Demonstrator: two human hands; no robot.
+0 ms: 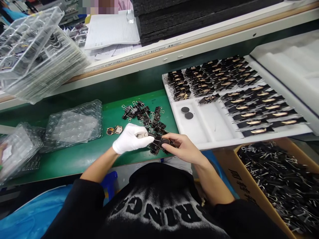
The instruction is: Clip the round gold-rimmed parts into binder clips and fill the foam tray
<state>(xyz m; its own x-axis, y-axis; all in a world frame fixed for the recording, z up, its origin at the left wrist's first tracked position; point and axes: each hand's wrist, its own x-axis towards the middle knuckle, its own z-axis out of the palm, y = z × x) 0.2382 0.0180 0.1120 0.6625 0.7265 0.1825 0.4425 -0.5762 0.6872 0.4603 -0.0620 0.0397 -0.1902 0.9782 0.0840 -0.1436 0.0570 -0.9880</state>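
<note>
My left hand [132, 138], in a white glove, pinches a black binder clip [155, 135] by its wire handle. My bare right hand [183, 147] holds a round black disc-shaped part [164, 142] between thumb and fingers, right beside that clip. Whether the clip grips the disc is hard to tell. Around and behind both hands lies a pile of black binder clips [139, 109] on the green table [112, 106]. Two small round parts with gold-coloured rims [114, 130] lie just left of the gloved hand.
A white foam tray [211, 144] at the right bears rows of clipped parts and two dark discs [188, 115]. A cardboard box [243, 179] of clips stands below it. Clear plastic trays [74, 124] lie left; more are stacked on the shelf [119, 64]. Another person's fingers show at the left edge.
</note>
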